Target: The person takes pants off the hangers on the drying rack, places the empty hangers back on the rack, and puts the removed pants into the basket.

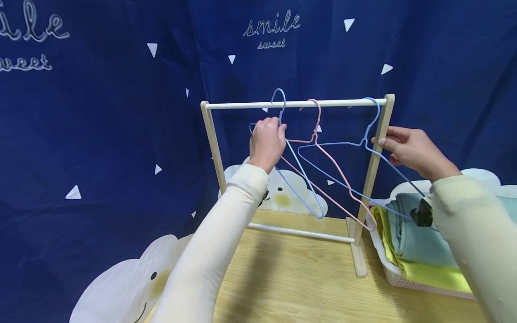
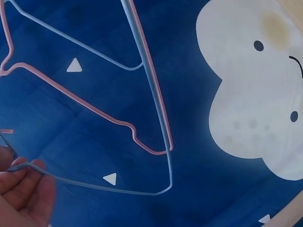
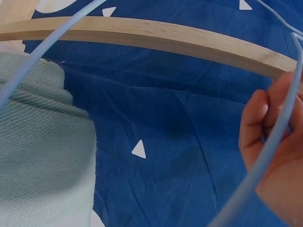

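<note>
My left hand [image 1: 266,141] grips a light blue hanger [image 1: 284,99] near its neck, its hook over the white rail [image 1: 242,106] of a small wooden rack. In the left wrist view, the fingers curl round that hanger's wire [image 2: 109,190]. Right of it hangs a pink hanger [image 1: 338,167], and a second blue hanger [image 1: 331,144] hangs at the rail's right end. My right hand [image 1: 418,150] pinches the rack's right post [image 1: 369,184], thumb in front. That second hanger's wire [image 3: 274,142] passes in front of the right hand in the right wrist view.
A white basket [image 1: 397,279] with folded teal cloth [image 1: 424,246] and yellow cloth [image 1: 438,276] stands right of the rack on the wooden table [image 1: 303,282]. Behind hangs a dark blue curtain [image 1: 121,134] with white triangles. Cloud-shaped panels [image 1: 117,287] stand along the table's edges.
</note>
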Demonstrator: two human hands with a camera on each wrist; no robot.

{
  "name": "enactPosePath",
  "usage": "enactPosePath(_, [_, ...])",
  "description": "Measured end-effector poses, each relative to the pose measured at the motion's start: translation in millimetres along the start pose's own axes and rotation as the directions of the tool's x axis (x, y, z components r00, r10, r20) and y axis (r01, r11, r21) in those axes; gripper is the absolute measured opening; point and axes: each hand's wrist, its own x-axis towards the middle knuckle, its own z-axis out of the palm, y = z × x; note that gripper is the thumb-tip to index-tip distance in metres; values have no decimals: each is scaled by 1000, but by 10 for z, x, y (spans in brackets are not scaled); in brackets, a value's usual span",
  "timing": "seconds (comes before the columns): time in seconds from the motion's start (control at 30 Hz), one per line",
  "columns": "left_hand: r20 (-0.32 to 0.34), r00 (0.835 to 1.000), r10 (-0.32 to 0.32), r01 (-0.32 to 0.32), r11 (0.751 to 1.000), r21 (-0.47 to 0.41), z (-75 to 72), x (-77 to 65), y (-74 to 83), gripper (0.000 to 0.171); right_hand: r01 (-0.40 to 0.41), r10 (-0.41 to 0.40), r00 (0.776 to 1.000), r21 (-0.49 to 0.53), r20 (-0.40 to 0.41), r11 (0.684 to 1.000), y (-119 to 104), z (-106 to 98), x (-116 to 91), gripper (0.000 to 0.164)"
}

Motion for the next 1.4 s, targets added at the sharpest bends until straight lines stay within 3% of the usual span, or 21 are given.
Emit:
enactPosePath(0.27, [5,1000,1,-2,1000,14,17,30,-70,24,-2,2,1000,3,-3,1000,-16,11,5,61])
enactPosePath(0.47, [40,999,-25,25,1000,12,113,-66,-202,25,-3,3,1000,9,-9,1000,-21,26,5,61])
enactPosePath(0.7, [-51,998,-41,38,998,-53,205,-145,-303,22,-2,2,1000,6,-24,1000,-21,13,-12,59])
enactPosePath(1.0, [-40,998,-58,59,998,24,236,-158,-246,26,6,-5,1000,60,-17,998,4,-35,-1,59])
enactPosePath(1.27, [-92,993,-70,68,997,-31,224,-225,-248,33,1,-1,1000,73,3,997,33,-74,10,61])
enactPosePath(1.4, [-131,990,-58,53,998,-41,172,-271,-276,32,-5,4,1000,34,17,999,22,-98,20,61])
